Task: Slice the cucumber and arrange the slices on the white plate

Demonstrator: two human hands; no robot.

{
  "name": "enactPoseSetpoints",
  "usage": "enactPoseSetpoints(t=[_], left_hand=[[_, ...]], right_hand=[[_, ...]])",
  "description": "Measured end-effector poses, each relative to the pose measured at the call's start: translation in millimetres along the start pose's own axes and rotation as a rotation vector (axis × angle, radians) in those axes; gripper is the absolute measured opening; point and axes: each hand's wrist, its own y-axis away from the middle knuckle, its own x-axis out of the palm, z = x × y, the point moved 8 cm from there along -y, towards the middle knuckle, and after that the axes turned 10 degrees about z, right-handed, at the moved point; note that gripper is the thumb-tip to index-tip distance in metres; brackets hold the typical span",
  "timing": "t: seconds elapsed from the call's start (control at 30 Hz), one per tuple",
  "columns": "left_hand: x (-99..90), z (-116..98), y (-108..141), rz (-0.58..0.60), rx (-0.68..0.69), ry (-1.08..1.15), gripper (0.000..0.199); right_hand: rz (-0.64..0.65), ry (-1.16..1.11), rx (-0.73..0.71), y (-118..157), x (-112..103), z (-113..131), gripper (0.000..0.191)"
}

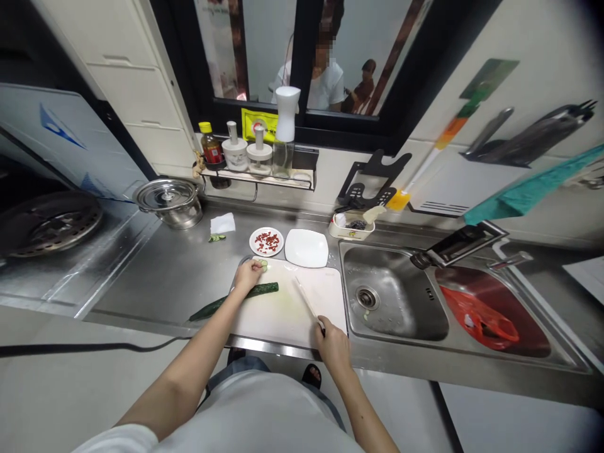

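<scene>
On the white cutting board lies a dark green cucumber, its cut end to the right and its long tip over the board's left edge. My left hand is closed at the board's upper left, pinching pale green cucumber slices. The fingers of my right hand wrap round the handle of a knife, whose blade points up and left over the board. Behind the board stand a plate of chopped red pieces and a white square plate.
A lidded steel pot, a white paper and green scraps are at the left. The double sink holds a red bag on its right side. Condiments line a shelf. Another person shows through the window.
</scene>
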Motion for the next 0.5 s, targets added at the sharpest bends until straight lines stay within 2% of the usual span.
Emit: enactPoseSetpoints(t=[0.1, 0.3, 0.5], left_hand=[[3.2, 4.5, -7.1, 0.017, -0.024, -0.039, 0.014], [9.7, -6.8, -17.1, 0.05, -0.002, -0.148, 0.013], [10.2, -14.5, -22.4, 0.047, 0.014, -0.271, 0.018]], right_hand=[[-0.012, -0.104, 0.009, -2.5, -4.4, -2.0, 0.031], [-0.028, -0.273, -0.02, -3.1, -12.6, 2.5, 0.032], [-0.037, -0.331, -0.029, -4.1, -8.4, -0.5, 0.03]])
